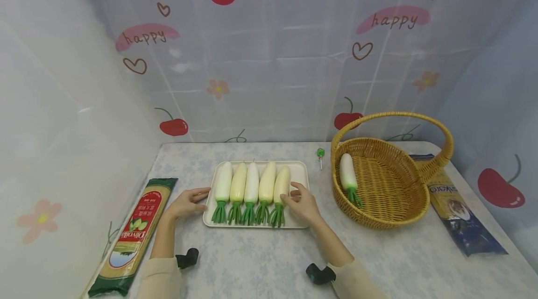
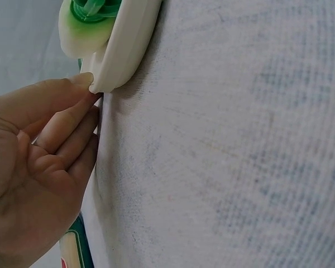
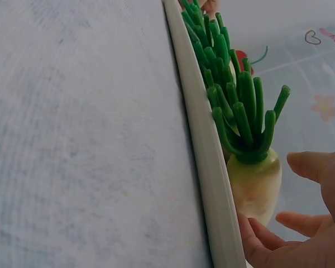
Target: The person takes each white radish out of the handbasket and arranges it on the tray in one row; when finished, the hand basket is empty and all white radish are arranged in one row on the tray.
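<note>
Several white radishes with green stalks lie side by side on a white tray [image 1: 299, 173], stalks toward me. My left hand [image 1: 187, 202] is at the tray's left edge; in the left wrist view its thumb and index finger pinch the tray rim [image 2: 137, 47]. My right hand [image 1: 304, 204] is at the tray's right side, thumb and fingers apart, around the rightmost radish [image 1: 282, 183]. In the right wrist view, the fingers of that hand [image 3: 307, 237] are beside the pale root [image 3: 254, 190], low by the tray rim, with the thumb raised away from it.
To the right stands a wicker basket [image 1: 388, 168] with a tall handle, one radish [image 1: 348, 173] inside. Behind it lies a blue and yellow packet [image 1: 456, 210]. A green lollipop [image 1: 321, 153] lies near the back edge. A spaghetti packet [image 1: 136, 231] lies at the left.
</note>
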Available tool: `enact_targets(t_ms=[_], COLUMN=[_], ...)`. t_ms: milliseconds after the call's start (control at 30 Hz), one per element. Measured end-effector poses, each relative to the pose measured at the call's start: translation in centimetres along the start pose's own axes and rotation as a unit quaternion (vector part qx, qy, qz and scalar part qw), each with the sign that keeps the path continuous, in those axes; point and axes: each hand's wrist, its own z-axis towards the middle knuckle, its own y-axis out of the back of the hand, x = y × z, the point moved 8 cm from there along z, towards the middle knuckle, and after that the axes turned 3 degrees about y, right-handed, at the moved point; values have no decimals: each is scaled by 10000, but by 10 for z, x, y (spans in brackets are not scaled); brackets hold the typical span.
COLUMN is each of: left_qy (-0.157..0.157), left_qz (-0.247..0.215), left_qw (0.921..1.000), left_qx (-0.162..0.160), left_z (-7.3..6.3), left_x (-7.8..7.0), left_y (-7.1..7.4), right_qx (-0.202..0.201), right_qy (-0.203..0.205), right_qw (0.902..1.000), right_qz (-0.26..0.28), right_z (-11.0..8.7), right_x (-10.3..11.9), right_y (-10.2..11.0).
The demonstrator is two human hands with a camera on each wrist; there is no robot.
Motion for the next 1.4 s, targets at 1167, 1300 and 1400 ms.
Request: enact_targets(t_ms=[1167, 1300, 1400], left_qy=[-31, -53, -56], left_qz=[-144, -134, -125], left_qw=[9998, 9999, 9999], left_qx=[113, 90, 91], left_z=[-2, -1, 0], left_x=[1, -1, -1], left_y=[-3, -2, -1], right_qx=[703, 834, 939], right_qy=[267, 49, 75], right_qw=[9900, 9852, 9833], right_qz=[-1197, -1500, -1559], right_z=[16, 27, 34], right_x=[0, -9, -17], right_y=[193, 193, 189])
